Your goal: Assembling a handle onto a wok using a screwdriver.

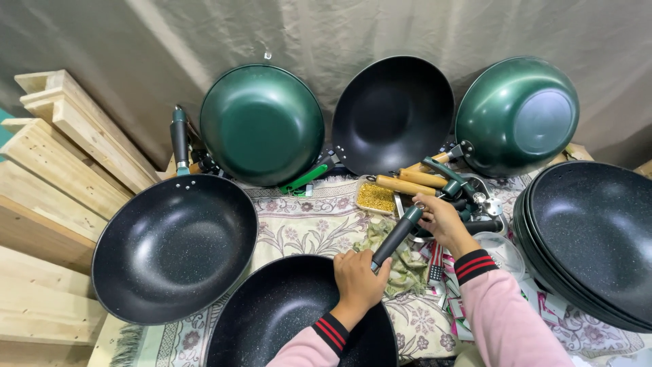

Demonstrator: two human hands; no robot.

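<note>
Hands worked 1 pan (285, 319): left hand (358, 277) clamped its rim, right hand (440, 219) gripped the handle (398, 235); steadiness mattered.

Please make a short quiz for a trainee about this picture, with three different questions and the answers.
1. True or false: both hands touch the dark handle.
2. Which pan does the left hand rest on? A) the near black pan B) a green pan C) the stack at right
3. How many pans lean against the curtain?

Key: 1. True; the right hand grips its far end. 2. A. 3. Three: two green, one black.
</note>
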